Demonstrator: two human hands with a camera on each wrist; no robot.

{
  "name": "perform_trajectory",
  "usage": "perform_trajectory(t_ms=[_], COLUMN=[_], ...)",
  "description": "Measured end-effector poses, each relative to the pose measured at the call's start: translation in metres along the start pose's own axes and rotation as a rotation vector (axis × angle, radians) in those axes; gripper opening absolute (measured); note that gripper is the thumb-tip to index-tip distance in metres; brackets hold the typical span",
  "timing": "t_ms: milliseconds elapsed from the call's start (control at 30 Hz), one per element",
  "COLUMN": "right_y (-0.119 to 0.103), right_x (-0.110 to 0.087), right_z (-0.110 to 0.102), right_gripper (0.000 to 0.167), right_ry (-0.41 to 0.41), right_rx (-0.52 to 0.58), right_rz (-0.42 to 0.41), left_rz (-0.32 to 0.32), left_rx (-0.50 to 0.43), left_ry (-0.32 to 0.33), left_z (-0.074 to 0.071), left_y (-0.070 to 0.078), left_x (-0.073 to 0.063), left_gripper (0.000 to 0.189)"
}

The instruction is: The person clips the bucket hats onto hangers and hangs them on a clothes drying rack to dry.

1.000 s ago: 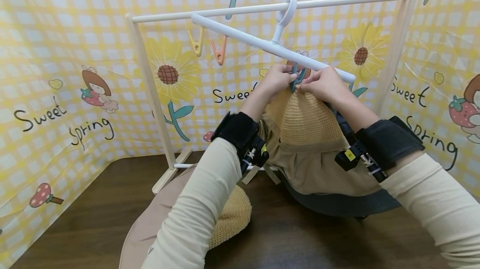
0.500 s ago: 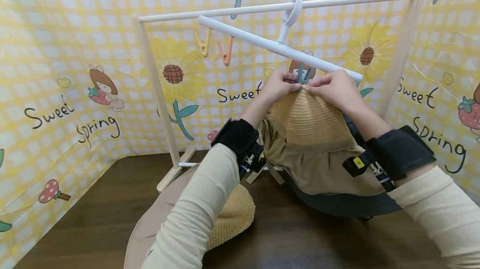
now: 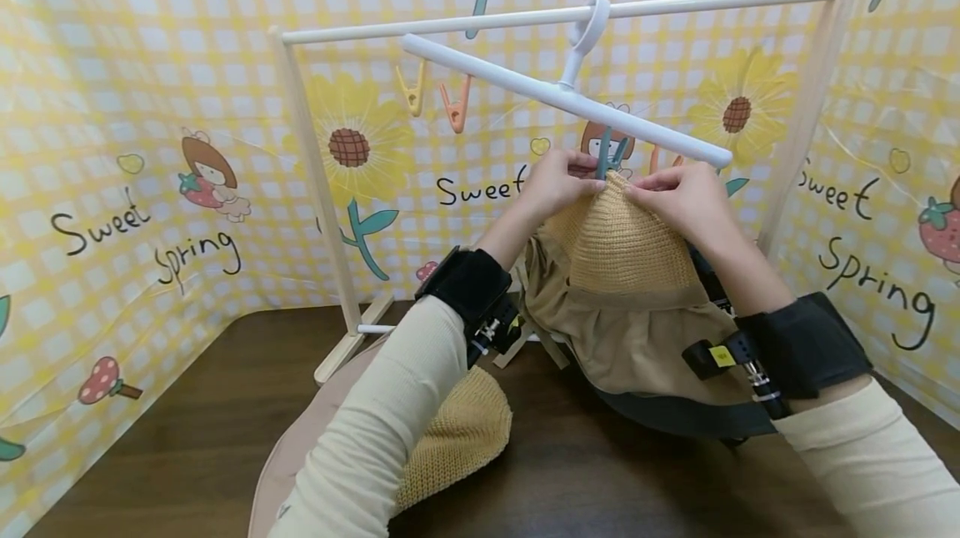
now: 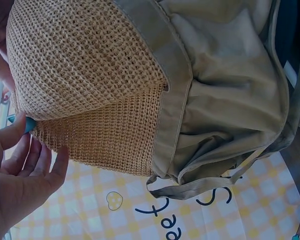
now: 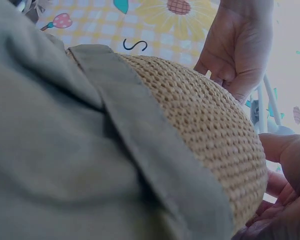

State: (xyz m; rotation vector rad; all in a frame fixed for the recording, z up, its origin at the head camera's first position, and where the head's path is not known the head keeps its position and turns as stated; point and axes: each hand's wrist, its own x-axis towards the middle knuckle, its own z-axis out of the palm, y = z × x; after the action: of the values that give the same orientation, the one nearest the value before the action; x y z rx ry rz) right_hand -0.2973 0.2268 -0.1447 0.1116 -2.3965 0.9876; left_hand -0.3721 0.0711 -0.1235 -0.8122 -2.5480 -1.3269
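Fingertips [image 3: 590, 185] of the left hand [image 3: 555, 181] pinch the teal clip [image 3: 604, 150] where it meets the tip of a straw-crowned hat [image 3: 633, 246], the hand's other fingers lying loosely spread behind the weave in the left wrist view. The right hand [image 3: 686, 198] faces it, thumb and fingers drawn narrow on the crown just beside the clip. The hat is held up below the white hanger [image 3: 517, 83], its khaki brim [image 3: 630, 338] drooping; whether the lower edge rests on the bench [image 3: 570, 471] cannot be told. The step in hand seems to be fastening the crown into the clip. Whether the jaws have bitten the weave is hidden, so the next move probably calls for feeding the straw well between them, letting the clip close, and testing the hold before either of the hands lets go. The hanger tilts low on the right, hooked over the rack's rod [image 3: 450, 23]. A yellow clip [image 3: 415, 108] and an orange clip [image 3: 457, 118] hang bare to the left. Farther off, a second hat [image 3: 461, 446] lies on the bench, partly under the left sleeve [image 3: 390, 413].
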Motion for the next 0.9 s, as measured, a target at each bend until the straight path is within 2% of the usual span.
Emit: perform_trajectory(t_ms=[200, 367, 500, 700, 900], right_y=[0.002, 0.003, 0.004, 0.004, 0.003], right_x=[-0.007, -0.012, -0.014, -0.019, -0.023], right_z=[-0.004, -0.005, -0.005, -0.003, -0.001], right_gripper=[0.04, 0.035, 0.032, 0.03, 0.03], right_ry=[-0.012, -0.01, -0.04, -0.081, -0.126], right_rx=[0.009, 0.017, 0.039, 0.044, 0.074], right_rz=[0.013, 0.02, 0.006, -0.02, 0.004], left_rz=[0.009, 0.013, 0.019, 0.016, 0.001], left_rx=[-0.019, -0.051, -0.034, -0.011, -0.043], left_ry=[-0.034, -0.088, -0.13, -0.156, -0.19], left_z=[-0.004, -0.006, -0.006, -0.007, -0.01], left_y=[-0.003, -0.012, -0.02, -0.027, -0.032], left_x=[-0.007, -0.011, -0.015, -0.023, -0.033], left_gripper=[0.039, 0.033, 0.033, 0.033, 0.031])
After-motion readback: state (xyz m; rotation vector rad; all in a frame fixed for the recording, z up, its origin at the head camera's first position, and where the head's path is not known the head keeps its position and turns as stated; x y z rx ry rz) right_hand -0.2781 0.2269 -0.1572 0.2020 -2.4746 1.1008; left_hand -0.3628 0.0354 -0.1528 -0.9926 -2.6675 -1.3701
